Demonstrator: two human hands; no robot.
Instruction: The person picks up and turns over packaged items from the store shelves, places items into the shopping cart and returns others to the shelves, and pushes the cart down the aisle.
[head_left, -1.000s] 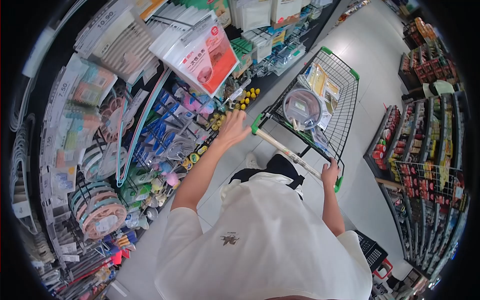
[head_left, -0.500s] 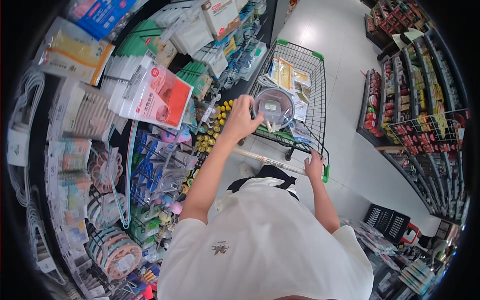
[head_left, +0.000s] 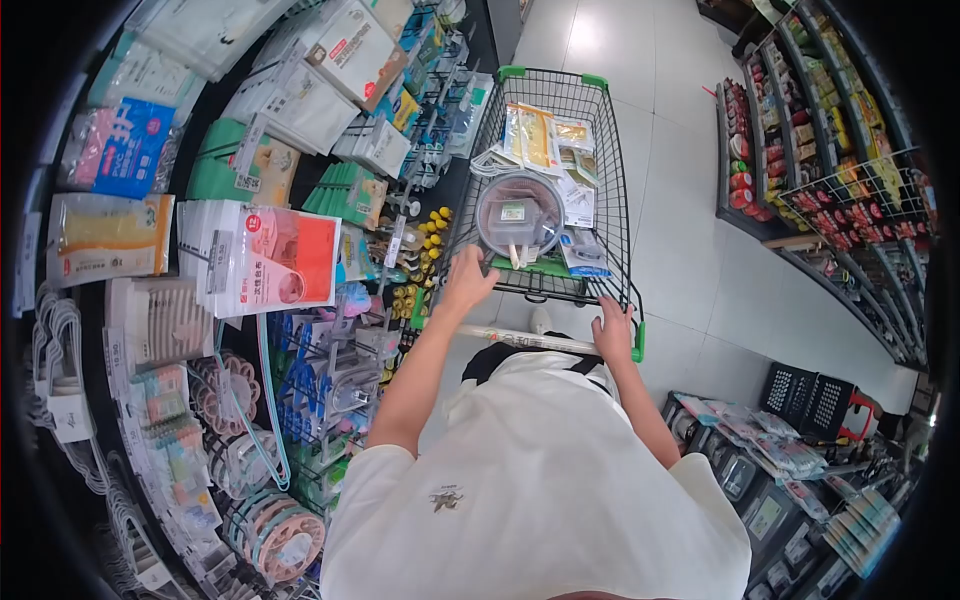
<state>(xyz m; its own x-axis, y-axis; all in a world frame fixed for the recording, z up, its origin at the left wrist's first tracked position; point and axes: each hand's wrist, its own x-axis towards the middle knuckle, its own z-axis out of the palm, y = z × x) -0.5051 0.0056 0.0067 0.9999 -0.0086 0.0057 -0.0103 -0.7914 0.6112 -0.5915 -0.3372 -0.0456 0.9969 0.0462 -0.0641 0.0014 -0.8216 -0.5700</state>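
A wire shopping cart (head_left: 618, 170) with green corners stands in front of me. Inside its near end lies a round clear container (head_left: 520, 214) with a label and pale sticks at its lower edge. My left hand (head_left: 468, 283) is at the cart's near left rim, just below the container, fingers loosely bent and apart with nothing in them. Over the right end of the white cart handle (head_left: 530, 340) lies my right hand (head_left: 612, 328), its fingers stretched toward the basket rim. Flat packets, including a yellow-and-white packet (head_left: 532, 138) and a blue-edged packet (head_left: 584, 252), fill the cart beyond.
A shelf wall on the left holds hanging packs, such as a red-and-white tablecloth pack (head_left: 285, 258), and hangers (head_left: 68, 370). Grey tiled floor (head_left: 670, 200) runs ahead and right. Stocked shelves (head_left: 850, 130) and a black basket (head_left: 815, 400) stand to the right.
My left hand has come away from the round container and drawn back to the near rim, leaving it in the cart. My right hand's fingers have straightened. The view has shifted slightly.
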